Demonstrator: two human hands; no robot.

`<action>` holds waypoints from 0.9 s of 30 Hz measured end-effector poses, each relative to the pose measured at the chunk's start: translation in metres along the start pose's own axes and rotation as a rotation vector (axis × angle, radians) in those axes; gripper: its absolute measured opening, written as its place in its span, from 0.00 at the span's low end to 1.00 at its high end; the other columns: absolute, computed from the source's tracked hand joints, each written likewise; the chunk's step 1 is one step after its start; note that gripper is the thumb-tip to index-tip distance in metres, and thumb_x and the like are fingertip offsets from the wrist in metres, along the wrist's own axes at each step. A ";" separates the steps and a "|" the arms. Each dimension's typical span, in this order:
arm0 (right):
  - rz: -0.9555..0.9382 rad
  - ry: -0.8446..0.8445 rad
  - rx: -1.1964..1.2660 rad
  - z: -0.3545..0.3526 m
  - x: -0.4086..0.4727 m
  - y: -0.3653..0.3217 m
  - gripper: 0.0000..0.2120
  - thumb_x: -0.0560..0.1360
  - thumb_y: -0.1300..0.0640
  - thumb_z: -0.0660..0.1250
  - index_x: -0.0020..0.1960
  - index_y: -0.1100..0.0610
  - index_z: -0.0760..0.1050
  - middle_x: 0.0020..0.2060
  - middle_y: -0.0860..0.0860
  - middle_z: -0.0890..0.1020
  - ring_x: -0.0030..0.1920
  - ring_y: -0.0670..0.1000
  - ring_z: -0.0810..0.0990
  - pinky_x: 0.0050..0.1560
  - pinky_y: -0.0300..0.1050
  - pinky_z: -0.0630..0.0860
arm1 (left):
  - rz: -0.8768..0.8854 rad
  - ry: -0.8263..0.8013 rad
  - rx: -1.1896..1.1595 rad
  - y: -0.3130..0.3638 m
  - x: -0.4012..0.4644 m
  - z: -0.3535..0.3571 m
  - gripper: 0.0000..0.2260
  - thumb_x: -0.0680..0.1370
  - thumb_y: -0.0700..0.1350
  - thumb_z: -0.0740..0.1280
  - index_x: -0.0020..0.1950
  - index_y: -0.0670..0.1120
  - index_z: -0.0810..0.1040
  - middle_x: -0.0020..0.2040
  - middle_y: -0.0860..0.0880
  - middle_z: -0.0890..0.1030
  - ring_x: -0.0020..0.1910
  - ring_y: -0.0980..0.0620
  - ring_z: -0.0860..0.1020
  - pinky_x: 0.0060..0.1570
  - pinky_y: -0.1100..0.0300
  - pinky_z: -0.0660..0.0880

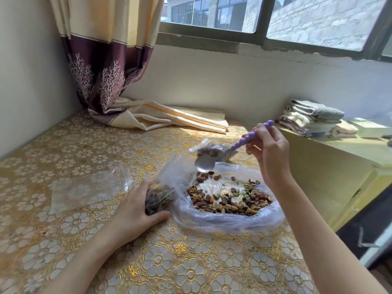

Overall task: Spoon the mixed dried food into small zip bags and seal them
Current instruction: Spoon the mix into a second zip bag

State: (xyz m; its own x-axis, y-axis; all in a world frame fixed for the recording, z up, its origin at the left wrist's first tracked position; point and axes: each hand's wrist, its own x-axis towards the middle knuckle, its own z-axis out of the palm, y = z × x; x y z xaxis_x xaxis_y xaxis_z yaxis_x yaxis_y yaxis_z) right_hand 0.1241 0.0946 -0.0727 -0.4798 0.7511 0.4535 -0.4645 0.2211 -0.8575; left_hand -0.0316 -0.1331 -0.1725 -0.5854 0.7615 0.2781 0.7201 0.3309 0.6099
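A large clear plastic bag lies open on the table, holding mixed dried food in brown and green pieces. My left hand grips a small zip bag partly filled with the mix, at the big bag's left edge. My right hand pinches the purple beaded handle of a metal spoon. The spoon's bowl hangs empty above the far side of the mix. A filled small zip bag lies behind the spoon.
Several empty clear zip bags lie flat to the left on the gold flowered tablecloth. A curtain end rests on the far part of the table. Folded towels sit on a yellow cabinet at the right.
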 end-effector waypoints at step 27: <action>0.423 -0.059 -0.293 -0.066 -0.018 0.025 0.12 0.81 0.62 0.56 0.41 0.63 0.73 0.32 0.57 0.81 0.30 0.50 0.78 0.31 0.38 0.76 | 0.010 0.015 -0.019 0.001 0.000 -0.001 0.34 0.65 0.54 0.75 0.67 0.47 0.65 0.58 0.47 0.74 0.58 0.48 0.73 0.60 0.49 0.70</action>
State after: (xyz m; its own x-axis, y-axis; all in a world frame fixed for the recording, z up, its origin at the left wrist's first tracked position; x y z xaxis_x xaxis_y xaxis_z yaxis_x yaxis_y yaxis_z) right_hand 0.1700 0.1273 -0.1186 -0.6256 0.7779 0.0584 0.0029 0.0772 -0.9970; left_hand -0.0310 -0.1330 -0.1715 -0.5840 0.7563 0.2949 0.7186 0.3127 0.6212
